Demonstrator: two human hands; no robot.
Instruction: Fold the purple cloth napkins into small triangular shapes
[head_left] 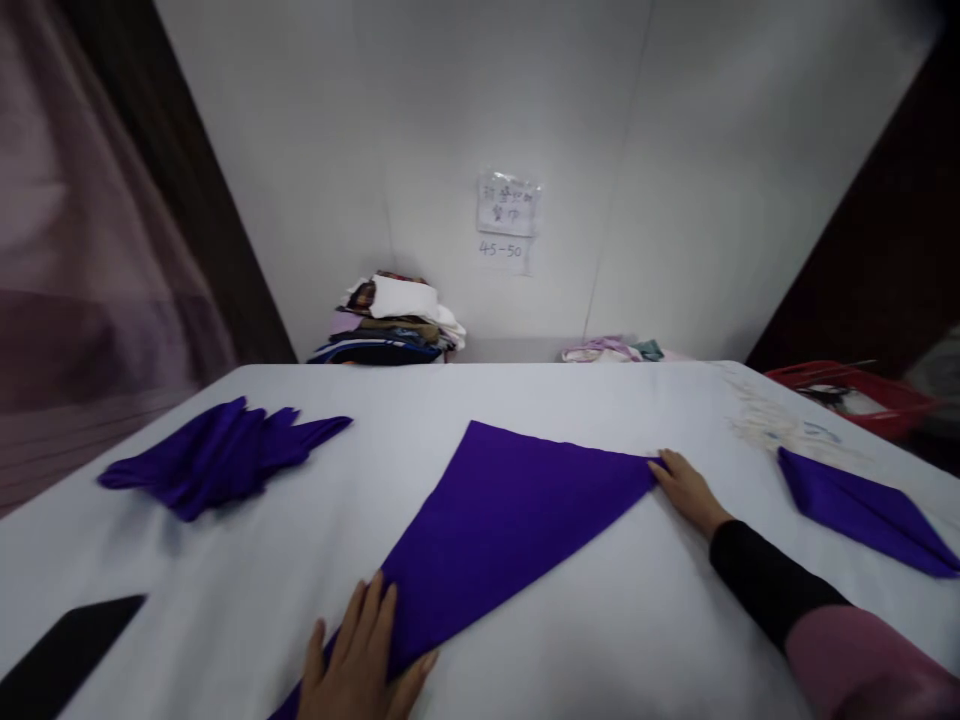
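A purple cloth, folded into a triangle, is spread on the white table in front of me. My left hand lies flat on its near left part, fingers stretched out and thumb apart, covering some of the cloth. At the far right corner, my right hand has its fingertips closed on the cloth's tip. To the left sits a crumpled heap of purple cloth, touched by neither hand. Over on the right is another purple cloth, folded into a narrow shape.
The white table carries a dark flat piece at its near left. Beyond the far edge are a stack of folded fabrics and a smaller fabric pile. Loose pale threads lie far right, near a red basket.
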